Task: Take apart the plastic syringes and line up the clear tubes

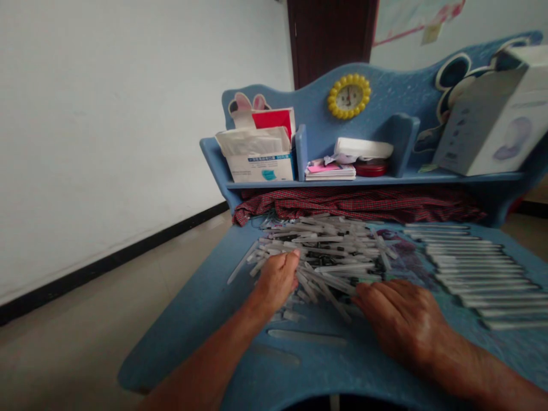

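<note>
A heap of translucent white pen barrels (317,238), mixed with small black pen parts (327,260), lies on the blue desk (205,308). My left hand (278,279) is at the heap's near left side, fingers pinched together; what is between them is hidden. At the near right edge of the heap, my right hand (398,314) has its fingers curled downward and closed. Barrels reach up to its fingertips, but whether it grips one is hidden. Two loose barrels, one of them a long barrel (306,337), rest closer to me, between my forearms.
Pens with dark ends (483,268) lie side by side in a row at the right. Behind the heap is a bunched red checked cloth (359,202). The desk's shelf holds a mask box (261,162), papers (329,172) and a large white box (483,120). A wall stands left.
</note>
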`<act>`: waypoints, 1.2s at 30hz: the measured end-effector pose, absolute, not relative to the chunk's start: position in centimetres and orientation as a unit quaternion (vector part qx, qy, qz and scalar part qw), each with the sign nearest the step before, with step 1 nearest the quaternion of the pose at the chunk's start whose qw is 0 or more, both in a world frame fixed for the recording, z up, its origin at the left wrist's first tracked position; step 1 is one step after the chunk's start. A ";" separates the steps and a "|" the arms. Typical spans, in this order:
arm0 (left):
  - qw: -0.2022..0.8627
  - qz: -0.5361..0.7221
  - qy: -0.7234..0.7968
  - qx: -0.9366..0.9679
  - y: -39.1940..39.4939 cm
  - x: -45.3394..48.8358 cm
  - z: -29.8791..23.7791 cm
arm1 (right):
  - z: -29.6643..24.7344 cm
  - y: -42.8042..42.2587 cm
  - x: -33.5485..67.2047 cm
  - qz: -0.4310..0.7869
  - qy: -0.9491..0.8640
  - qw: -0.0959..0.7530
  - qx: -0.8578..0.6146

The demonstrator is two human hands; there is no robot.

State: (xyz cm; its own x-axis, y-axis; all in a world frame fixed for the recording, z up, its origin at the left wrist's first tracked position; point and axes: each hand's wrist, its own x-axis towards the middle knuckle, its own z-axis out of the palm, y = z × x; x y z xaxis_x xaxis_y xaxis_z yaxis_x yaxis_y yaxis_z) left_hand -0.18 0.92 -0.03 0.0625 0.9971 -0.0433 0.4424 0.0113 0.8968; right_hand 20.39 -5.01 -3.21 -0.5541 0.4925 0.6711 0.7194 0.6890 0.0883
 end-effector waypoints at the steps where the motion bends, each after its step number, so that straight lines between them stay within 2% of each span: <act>1: 0.378 0.352 0.587 0.623 1.0 -0.1 -0.1 | -3.2 -5.1 20.3 -0.187 -0.860 0.319 -0.350; 7: 0.292 0.365 0.581 0.667 1.7 0.3 -0.5 | -3.1 -5.4 19.8 -0.206 -0.854 0.311 -0.363; 13: 0.268 0.363 0.588 0.671 1.7 0.3 -0.4 | -3.6 -4.4 19.9 -0.180 -0.852 0.304 -0.387; 20: 0.253 0.391 0.555 0.689 2.2 -0.3 0.8 | -1.5 -3.6 20.1 -0.134 -0.854 0.216 -0.455; 28: 0.247 0.349 0.485 0.763 1.8 -0.4 0.5 | 0.9 -4.0 20.9 -0.129 -0.858 0.146 -0.475; 33: 0.207 0.355 0.481 0.775 1.7 -1.1 1.0 | 4.6 -5.8 25.4 -0.084 -0.833 0.095 -0.539; 36: 0.186 0.352 0.479 0.783 1.7 -1.2 1.3 | 5.1 -8.2 30.0 -0.068 -0.819 0.099 -0.561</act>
